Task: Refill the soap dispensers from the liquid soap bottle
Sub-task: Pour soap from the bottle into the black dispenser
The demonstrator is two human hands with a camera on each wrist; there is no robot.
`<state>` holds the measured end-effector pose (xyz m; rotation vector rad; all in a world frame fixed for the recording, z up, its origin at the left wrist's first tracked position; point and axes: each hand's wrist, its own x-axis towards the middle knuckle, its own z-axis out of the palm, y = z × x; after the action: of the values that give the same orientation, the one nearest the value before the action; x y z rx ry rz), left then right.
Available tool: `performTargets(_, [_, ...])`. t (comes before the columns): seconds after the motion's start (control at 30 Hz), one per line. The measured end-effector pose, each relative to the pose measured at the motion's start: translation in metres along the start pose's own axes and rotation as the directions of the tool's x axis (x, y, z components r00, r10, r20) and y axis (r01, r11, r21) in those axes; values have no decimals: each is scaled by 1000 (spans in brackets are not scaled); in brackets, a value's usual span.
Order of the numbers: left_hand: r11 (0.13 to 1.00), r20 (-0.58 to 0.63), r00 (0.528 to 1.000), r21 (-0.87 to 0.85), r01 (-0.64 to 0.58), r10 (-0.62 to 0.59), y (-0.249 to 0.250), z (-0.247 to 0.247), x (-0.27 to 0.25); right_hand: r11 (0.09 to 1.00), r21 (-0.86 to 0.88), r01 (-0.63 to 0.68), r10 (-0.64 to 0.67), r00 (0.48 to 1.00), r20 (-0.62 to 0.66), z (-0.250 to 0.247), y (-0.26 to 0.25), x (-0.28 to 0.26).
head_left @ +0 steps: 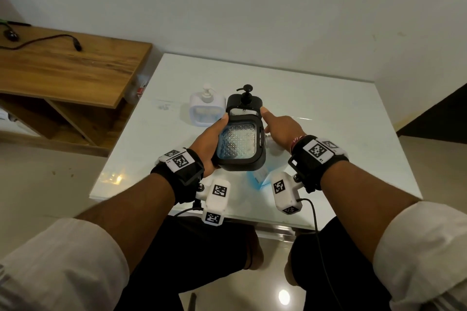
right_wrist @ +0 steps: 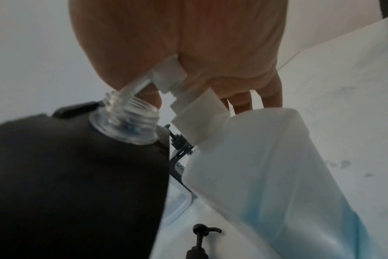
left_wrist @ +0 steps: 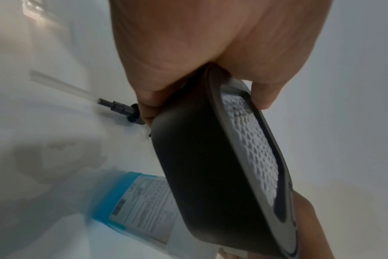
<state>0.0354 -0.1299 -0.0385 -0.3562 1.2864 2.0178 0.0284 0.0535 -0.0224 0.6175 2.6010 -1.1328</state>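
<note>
- Black-framed soap dispenser, neck open, is gripped by your left hand.
- At 3 o'clock, your right hand clasps the white pump.

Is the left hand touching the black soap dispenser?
Touching. In the left wrist view the left hand grips the black soap dispenser, fingers wrapped over its edge; the head view shows the same hold.

No legible text anywhere. Liquid soap bottle, just below left hand: white label with fine print and barcode, too blurred to read. Square black-and-white coded markers on wrist bands, patterns only, no words or numbers readable.
</note>
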Motion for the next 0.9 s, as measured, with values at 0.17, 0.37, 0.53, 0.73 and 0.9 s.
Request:
performTargets(0.17, [1000, -11, 1000, 3, -11, 11, 1, -1, -3, 999, 40, 28, -28, 999, 18, -3, -3, -1])
performTargets(0.37, [1000, -15, 1000, -7, -13, 13, 1, -1, -1, 999, 39, 16, -16, 1000, 16, -6, -4, 0])
performTargets(0.53, [1000, -18, 1000, -15, -13, 12, -1, 1, -3, 998, -68, 9, -8, 1000, 8, -1, 1, 3])
performTargets(0.73, [999, -20, 999, -21, -26, 25, -1, -2, -3, 999, 41, 23, -24, 999, 36, -7, -4, -2])
performTargets(0.9, [1000, -8, 1000, -15, -18, 18, -1, -3, 0, 1000, 5, 6, -6, 999, 36, -4, -4, 0])
